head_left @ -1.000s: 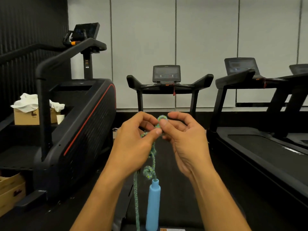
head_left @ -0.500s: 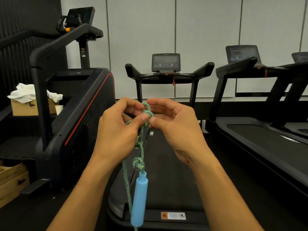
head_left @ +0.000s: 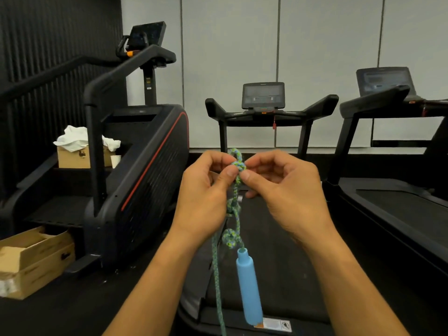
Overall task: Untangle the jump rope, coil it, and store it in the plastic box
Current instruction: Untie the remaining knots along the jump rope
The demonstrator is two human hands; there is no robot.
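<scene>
Untangling step: judging from the knots left in it, the jump rope (head_left: 236, 214) is at the first stage of the task; coiling and boxing are not yet begun, and no plastic box shows in this view.
Left hand (head_left: 206, 195): fingers curled, thumb and forefinger pinching the top knot (head_left: 238, 166) from its left side.
Right hand (head_left: 283, 190): fingers curled, thumb and forefinger pinching the same knot from its right side, so both hands meet on it.
Rope position: held in the air in front of the person, above the near end of the middle treadmill (head_left: 266, 226), touching no surface.
Rope axis: long axis near upright; a small loop stands above the pinch and the rest hangs straight down.
Lower knot (head_left: 230, 238): a second tangle sits just above the blue handle (head_left: 249, 287).
Handle direction: it hangs with its narrow neck upward and its butt down, tilted slightly right.
Loose strand: a free length drops beside the handle on its left and runs out of view at the bottom edge.
Next move: likely easing slack into the top knot and drawing a strand through, then working on the lower one.
</scene>
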